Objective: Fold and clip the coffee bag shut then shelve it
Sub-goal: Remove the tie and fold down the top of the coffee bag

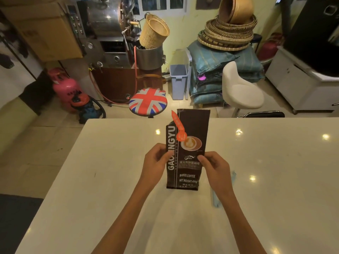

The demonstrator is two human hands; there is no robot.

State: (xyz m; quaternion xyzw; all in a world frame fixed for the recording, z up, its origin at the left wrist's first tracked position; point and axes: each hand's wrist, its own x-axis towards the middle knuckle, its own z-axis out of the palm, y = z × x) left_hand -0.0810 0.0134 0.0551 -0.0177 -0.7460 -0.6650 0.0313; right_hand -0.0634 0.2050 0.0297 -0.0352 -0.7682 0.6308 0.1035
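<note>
A tall dark-brown coffee bag [189, 154] with white lettering and a latte picture stands upright on the white table [110, 180]. Its top is unfolded, and the upper left corner looks creased down. My left hand [156, 162] grips the bag's left edge at mid height. On the opposite edge, at the same height, my right hand [214, 167] holds on. A pale blue clip [218, 197] lies on the table just right of the bag, partly hidden behind my right wrist.
Beyond the table's far edge stand a Union Jack stool [148, 103], a white chair [240, 88] and a blue bin [178, 80]. A coffee roaster [108, 33], baskets [229, 32], stacked sacks and a pink gas cylinder [65, 88] line the back wall.
</note>
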